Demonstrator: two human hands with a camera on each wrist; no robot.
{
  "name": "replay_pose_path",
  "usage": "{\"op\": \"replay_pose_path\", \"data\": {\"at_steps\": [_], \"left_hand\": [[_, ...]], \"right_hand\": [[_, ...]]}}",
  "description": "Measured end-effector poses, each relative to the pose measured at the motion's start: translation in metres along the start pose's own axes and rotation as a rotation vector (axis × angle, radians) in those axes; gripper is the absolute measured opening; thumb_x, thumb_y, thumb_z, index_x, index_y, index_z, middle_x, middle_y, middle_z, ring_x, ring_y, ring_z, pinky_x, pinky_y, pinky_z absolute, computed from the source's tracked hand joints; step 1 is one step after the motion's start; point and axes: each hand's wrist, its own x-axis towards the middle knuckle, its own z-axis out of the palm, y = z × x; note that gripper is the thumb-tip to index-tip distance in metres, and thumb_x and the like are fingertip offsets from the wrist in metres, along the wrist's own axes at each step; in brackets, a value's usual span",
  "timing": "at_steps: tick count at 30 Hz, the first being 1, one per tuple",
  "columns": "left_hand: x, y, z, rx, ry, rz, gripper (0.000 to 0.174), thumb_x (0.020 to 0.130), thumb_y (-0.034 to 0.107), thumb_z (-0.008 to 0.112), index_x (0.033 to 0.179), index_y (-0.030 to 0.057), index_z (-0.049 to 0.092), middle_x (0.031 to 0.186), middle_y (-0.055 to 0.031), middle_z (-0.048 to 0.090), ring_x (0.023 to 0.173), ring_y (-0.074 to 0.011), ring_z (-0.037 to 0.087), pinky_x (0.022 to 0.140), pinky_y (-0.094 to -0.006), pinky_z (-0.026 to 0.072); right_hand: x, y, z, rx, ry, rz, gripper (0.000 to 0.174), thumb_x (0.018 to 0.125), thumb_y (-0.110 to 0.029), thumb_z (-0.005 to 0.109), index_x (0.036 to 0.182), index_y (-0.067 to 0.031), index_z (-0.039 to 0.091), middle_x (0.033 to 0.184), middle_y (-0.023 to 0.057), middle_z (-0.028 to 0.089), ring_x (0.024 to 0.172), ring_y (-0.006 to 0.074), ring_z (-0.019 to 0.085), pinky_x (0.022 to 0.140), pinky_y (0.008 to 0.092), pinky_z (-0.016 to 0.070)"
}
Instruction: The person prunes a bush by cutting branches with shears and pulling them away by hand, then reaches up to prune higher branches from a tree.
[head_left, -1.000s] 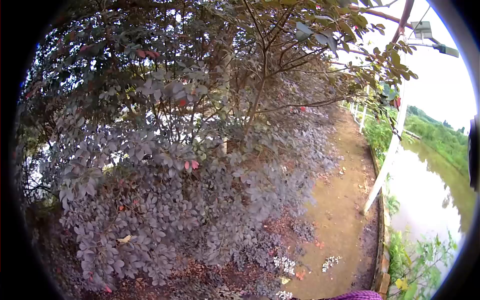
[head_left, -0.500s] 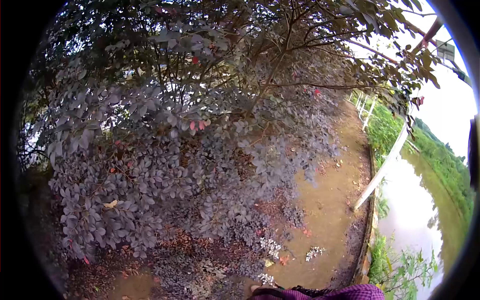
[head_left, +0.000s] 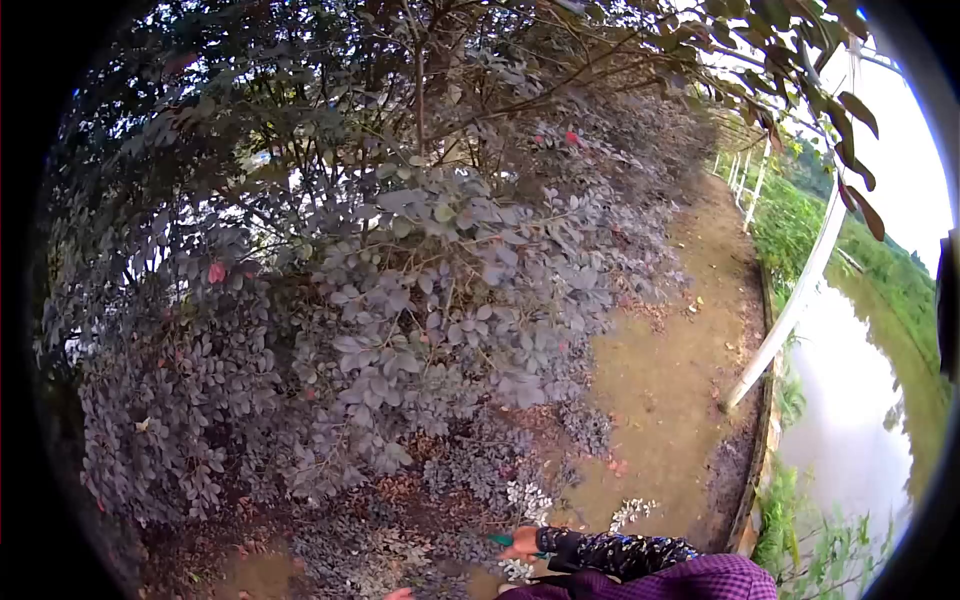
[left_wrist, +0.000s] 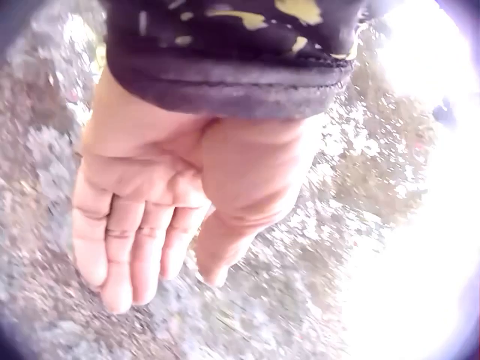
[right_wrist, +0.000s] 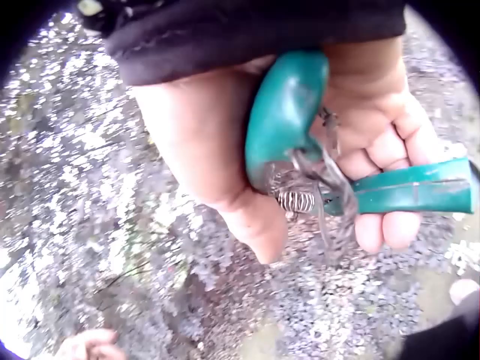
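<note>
In the right wrist view my right hand [right_wrist: 195, 142] holds pruning shears [right_wrist: 412, 189] with green handles and a coiled spring between them. One handle lies against the palm by the thumb; the other crosses the fingers, and dark strips hang around the spring. The blades are hidden. From the head, my right hand [head_left: 520, 544] shows low in the middle, green at its fingertips. My left hand [left_wrist: 142, 202] holds nothing, palm showing and fingers extended. Only a bit of that left hand [head_left: 398, 594] enters the head view's bottom edge. A purple-leaved shrub [head_left: 400, 330] spreads before both hands.
A dirt path [head_left: 660, 400] runs along the shrub's right side, edged by a low kerb [head_left: 765, 440]. A leaning white post [head_left: 790, 320] stands at that edge, with water [head_left: 850, 380] beyond. Leafy branches [head_left: 845, 130] overhang the upper right. Fallen leaves litter the ground.
Both hands have come into the head view at the bottom, the right one with the pruning shears. The camera has shifted, and the shrub's branches appear nearer.
</note>
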Motion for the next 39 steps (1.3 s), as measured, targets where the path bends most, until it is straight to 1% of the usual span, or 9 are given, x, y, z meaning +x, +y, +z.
{"op": "replay_pose_path", "data": {"at_steps": [1, 2, 5, 7, 10, 30, 35, 37, 39], "left_hand": [[0.014, 0.012, 0.030, -0.192, -0.131, 0.066, 0.030, 0.083, 0.017, 0.057, 0.111, 0.0069, 0.054, 0.088, -0.0025, 0.060, 0.079, -0.0094, 0.054, 0.070, -0.0257, 0.0449], [0.015, 0.064, 0.049, -0.327, -0.306, -0.104, 0.030, 0.083, 0.014, 0.056, 0.112, 0.0060, 0.053, 0.091, -0.0030, 0.060, 0.082, -0.0085, 0.054, 0.071, -0.0240, 0.0446], [0.025, 0.113, 0.105, -0.286, -0.573, 0.163, 0.022, 0.084, 0.012, 0.054, 0.104, 0.0041, 0.056, 0.090, -0.0014, 0.058, 0.082, -0.0094, 0.054, 0.070, -0.0236, 0.0441], [0.024, 0.126, 0.125, -0.227, -0.615, 0.235, 0.023, 0.085, 0.010, 0.052, 0.107, 0.0033, 0.053, 0.090, -0.0022, 0.057, 0.080, -0.0097, 0.054, 0.069, -0.0243, 0.0444], [0.018, 0.140, 0.124, -0.335, -0.662, 0.141, 0.024, 0.086, 0.009, 0.051, 0.108, 0.0013, 0.052, 0.094, -0.0033, 0.056, 0.078, -0.0106, 0.055, 0.068, -0.0247, 0.0455], [-0.002, 0.157, 0.080, -0.247, -0.493, 0.032, 0.023, 0.084, 0.013, 0.053, 0.103, 0.0014, 0.057, 0.090, -0.0034, 0.062, 0.061, -0.0061, 0.052, 0.053, -0.0175, 0.0408], [-0.006, 0.208, 0.072, -0.203, -0.348, 0.082, 0.022, 0.083, 0.012, 0.054, 0.103, 0.0026, 0.057, 0.086, -0.0020, 0.062, 0.060, -0.0044, 0.051, 0.050, -0.0170, 0.0392], [-0.009, 0.217, 0.065, -0.221, -0.356, 0.107, 0.026, 0.082, 0.014, 0.054, 0.105, 0.0012, 0.055, 0.084, -0.0062, 0.063, 0.060, -0.0057, 0.053, 0.051, -0.0178, 0.0410], [-0.009, 0.220, 0.061, -0.193, -0.318, 0.086, 0.028, 0.082, 0.015, 0.055, 0.106, 0.0008, 0.055, 0.084, -0.0075, 0.063, 0.060, -0.0060, 0.054, 0.052, -0.0184, 0.0424]], "right_hand": [[-0.011, -0.024, -0.003, -0.031, 0.041, 0.030, 0.043, 0.080, -0.044, 0.055, 0.069, -0.0029, 0.056, 0.056, 0.0035, 0.051, 0.048, 0.0137, 0.049, 0.045, 0.0287, 0.0367], [-0.026, -0.052, -0.002, -0.068, 0.084, 0.049, 0.044, 0.079, -0.046, 0.055, 0.070, -0.0027, 0.057, 0.056, 0.0025, 0.052, 0.051, 0.0121, 0.049, 0.048, 0.0288, 0.0368], [-0.070, -0.109, -0.005, -0.022, -0.009, -0.217, 0.045, 0.082, -0.046, 0.052, 0.078, -0.0018, 0.059, 0.065, 0.0016, 0.055, 0.062, 0.0098, 0.050, 0.057, 0.0273, 0.0396], [-0.060, -0.102, 0.012, 0.286, -0.136, -0.523, 0.045, 0.083, -0.049, 0.049, 0.081, -0.0044, 0.058, 0.066, -0.0010, 0.055, 0.061, 0.0082, 0.050, 0.053, 0.0244, 0.0397], [-0.032, -0.089, 0.020, 0.184, -0.233, -0.718, 0.044, 0.083, -0.048, 0.049, 0.084, -0.0051, 0.056, 0.074, -0.0008, 0.055, 0.071, 0.0078, 0.049, 0.063, 0.0250, 0.0396], [-0.009, -0.118, 0.049, 0.192, -0.116, -0.771, 0.041, 0.081, -0.045, 0.052, 0.086, -0.0047, 0.056, 0.076, -0.0011, 0.055, 0.072, 0.0072, 0.049, 0.063, 0.0252, 0.0394], [-0.088, -0.126, 0.005, 0.402, 0.023, -1.003, 0.038, 0.078, -0.035, 0.058, 0.098, -0.0022, 0.055, 0.082, 0.0001, 0.054, 0.076, 0.0096, 0.051, 0.067, 0.0244, 0.0416], [-0.159, -0.146, -0.029, 0.542, 0.036, -0.932, 0.039, 0.075, -0.017, 0.062, 0.107, 0.0027, 0.050, 0.091, 0.0046, 0.058, 0.084, 0.0135, 0.055, 0.079, 0.0270, 0.0434], [-0.199, -0.156, -0.065, 0.593, 0.182, -1.165, 0.039, 0.074, -0.012, 0.063, 0.107, 0.0026, 0.049, 0.089, 0.0060, 0.058, 0.082, 0.0145, 0.056, 0.079, 0.0297, 0.0440]]}}
